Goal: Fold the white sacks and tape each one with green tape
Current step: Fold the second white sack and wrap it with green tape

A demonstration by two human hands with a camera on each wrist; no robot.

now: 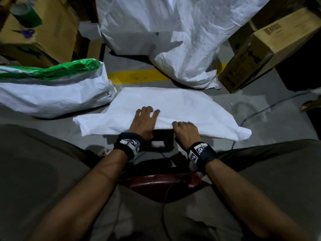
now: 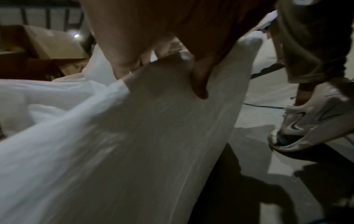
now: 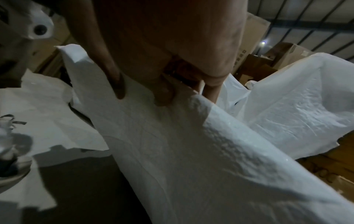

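Note:
A white sack [image 1: 182,105] lies partly folded on the grey floor in front of me. My left hand [image 1: 145,119] holds its near edge: fingers spread on top, and in the left wrist view the thumb [image 2: 199,81] presses the sack's [image 2: 153,136] near face. My right hand [image 1: 184,129] is curled round the same raised edge just to the right. In the right wrist view its fingers [image 3: 162,94] pinch the sack [image 3: 191,151]. A roll of green tape [image 1: 26,13] sits on a cardboard box at the far left.
A folded sack [image 1: 52,98] bound with green tape [image 1: 52,72] lies at the left. A heap of loose white sacks [image 1: 173,40] stands behind. Cardboard boxes [image 1: 269,46] flank the right, purple scissors [image 1: 26,33] lie near the roll. A blue cable [image 1: 260,110] crosses the floor.

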